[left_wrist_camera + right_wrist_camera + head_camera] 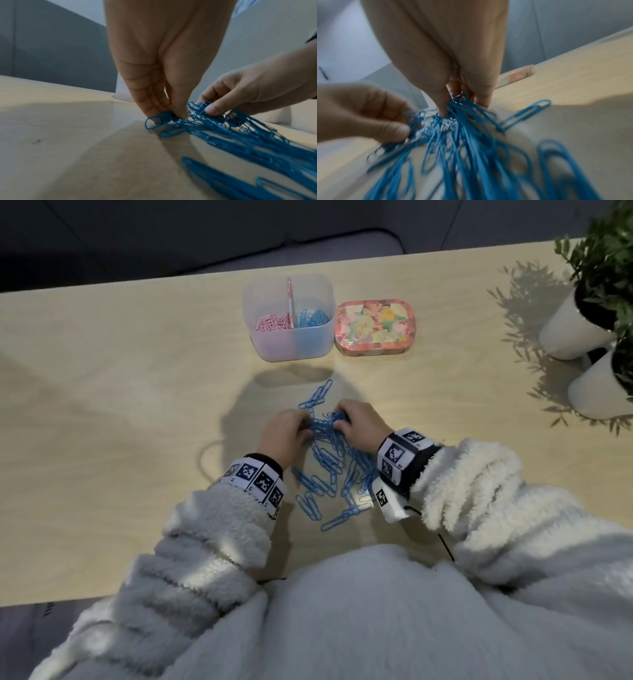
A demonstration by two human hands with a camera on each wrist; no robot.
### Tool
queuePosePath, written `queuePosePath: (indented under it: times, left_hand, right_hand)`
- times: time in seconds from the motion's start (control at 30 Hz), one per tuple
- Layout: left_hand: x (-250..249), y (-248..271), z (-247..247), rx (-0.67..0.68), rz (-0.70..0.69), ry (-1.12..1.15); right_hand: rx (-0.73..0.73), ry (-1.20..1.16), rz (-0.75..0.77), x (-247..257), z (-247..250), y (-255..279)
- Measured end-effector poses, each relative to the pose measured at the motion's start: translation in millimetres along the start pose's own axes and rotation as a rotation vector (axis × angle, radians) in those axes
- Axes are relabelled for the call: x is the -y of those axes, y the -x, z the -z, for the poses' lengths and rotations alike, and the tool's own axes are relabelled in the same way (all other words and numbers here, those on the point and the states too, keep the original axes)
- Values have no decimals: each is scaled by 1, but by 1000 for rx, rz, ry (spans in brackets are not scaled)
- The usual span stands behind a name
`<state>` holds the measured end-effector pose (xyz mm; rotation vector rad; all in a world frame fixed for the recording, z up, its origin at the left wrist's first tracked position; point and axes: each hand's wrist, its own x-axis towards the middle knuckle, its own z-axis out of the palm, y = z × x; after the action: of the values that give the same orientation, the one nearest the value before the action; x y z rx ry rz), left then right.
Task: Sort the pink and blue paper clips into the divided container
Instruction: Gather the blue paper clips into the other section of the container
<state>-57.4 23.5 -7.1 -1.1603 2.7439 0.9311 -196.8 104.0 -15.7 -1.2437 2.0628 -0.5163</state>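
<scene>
**Both hands gathering the last blue clips**

The surface (102, 371) carries everything, and it lies flat under your hands so the loose clips can be raked together rather than picked one at a time. Ahead of your hands, well apart from them, stands the divided container (289, 342): pink paper clips (274, 322) fill its left compartment and some blue ones its right, which suggests the pink sorting is done. Just to the right of the container sits a floral tin (375, 325), touching or nearly touching it; farther right are two white plant pots (575, 333), clear of the work.

Between your wrists and under your fingertips lie the blue paper clips (329, 467), a spread heap with a few strays beyond your fingers. Your left hand (286, 436) has its fingers and thumb curled down, pinching a bunch at the heap's left edge. Your right hand (359, 422) pinches the tangle from the other side, thumb against fingers. You hold from both sides, it seems, because the clips interlock, so one squeezed bundle should lift together. Expect stragglers to drop while carrying toward the right compartment.
</scene>
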Motion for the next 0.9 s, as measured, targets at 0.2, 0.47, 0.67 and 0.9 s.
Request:
queuePosePath:
  times: [0.2,0.47,0.67,0.9]
  left_hand:
    - [14,1,15,-27,73,176]
    - [8,-13,41,-81,50,242]
    - [-17,-59,80,-284,1,248]
    - [-34,-130,101,-386,89,316]
  right_hand:
    - [2,-161,-21,21,61,-32]
    - [-193,-303,-167,68,113,-117]
    - [-210,-235,-217,83,111,-135]
    - [-278,-447,-143,61,114,-72]
